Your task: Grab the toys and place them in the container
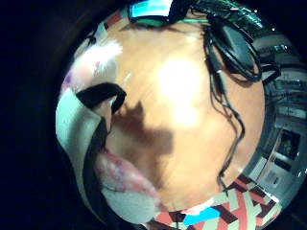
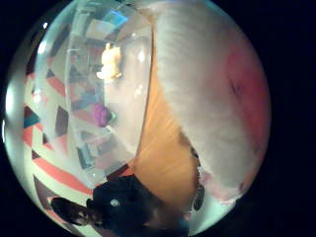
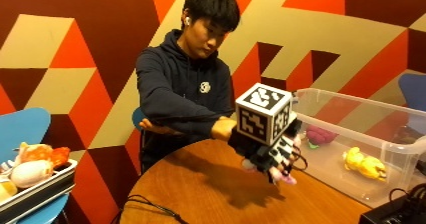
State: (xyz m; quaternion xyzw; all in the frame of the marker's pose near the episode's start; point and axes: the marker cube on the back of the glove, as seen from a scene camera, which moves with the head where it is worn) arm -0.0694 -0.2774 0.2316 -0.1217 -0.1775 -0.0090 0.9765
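Note:
My gloved right hand hovers over the round wooden table and grips a white and pink plush toy, which peeks out below the fingers. The same plush toy fills much of the thumb side palm view and shows beside the palm straps as the plush toy. Just beside the hand stands a clear plastic container. A yellow toy and a purple-pink toy lie inside it. Through the container wall I see the yellow toy and the purple toy.
A tray with several plush toys sits on a blue chair at the far left. Black cables lie on the table's near edge, and a black device with cables sits by the container. The bare left arm is folded against the body.

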